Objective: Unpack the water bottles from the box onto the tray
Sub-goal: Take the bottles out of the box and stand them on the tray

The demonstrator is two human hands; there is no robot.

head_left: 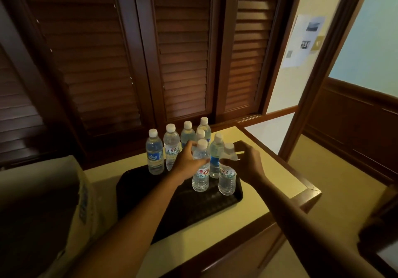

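A black tray [137, 191] lies on a pale yellow table top. Several clear water bottles with white caps stand on it, most in a row at the far end [154, 152]. My left hand [186, 161] grips a red-labelled bottle [200, 178] around its middle; the bottle stands upright on the tray. My right hand [245, 161] curls around the neck and shoulder of another bottle [226, 180], which stands at the tray's right edge. The open cardboard box [84, 193] sits to the left, its inside dark.
The table [273, 170] has a raised wooden rim along its right and near edges. Dark louvred wooden shutters [181, 51] stand close behind the tray. A doorway and carpeted floor [336, 180] lie to the right.
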